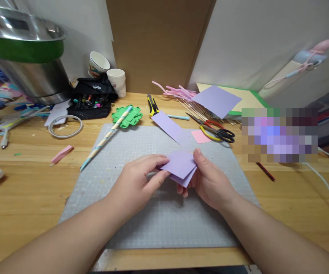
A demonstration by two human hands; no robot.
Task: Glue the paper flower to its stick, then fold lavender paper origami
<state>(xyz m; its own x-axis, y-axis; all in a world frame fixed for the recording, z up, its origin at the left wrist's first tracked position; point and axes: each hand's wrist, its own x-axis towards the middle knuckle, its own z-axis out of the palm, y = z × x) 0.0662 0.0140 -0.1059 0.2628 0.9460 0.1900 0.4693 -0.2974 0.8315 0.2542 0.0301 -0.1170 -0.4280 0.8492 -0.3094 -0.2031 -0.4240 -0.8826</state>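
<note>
Between my hands is a piece of purple paper [180, 164], folded over or stacked, its layers slightly apart at the near corner. My left hand [141, 178] pinches its left edge between thumb and fingers. On the right edge, my right hand [207, 177] grips it with the thumb on top and fingers underneath. The paper is held above a grey cutting mat [153, 224]. Past it on the mat lie a purple paper strip [170, 127], a small pink paper square [201, 136] and scissors [217, 132] with red, yellow and black handles.
A striped paper stick [104, 142] rests against a green paper piece [130, 121] at the mat's far left. Behind are a yellow utility knife [152, 104], paper cups [116, 82] and a black pouch [91, 99]. Left lies a tape roll [65, 126]; right, a white cable [325, 184].
</note>
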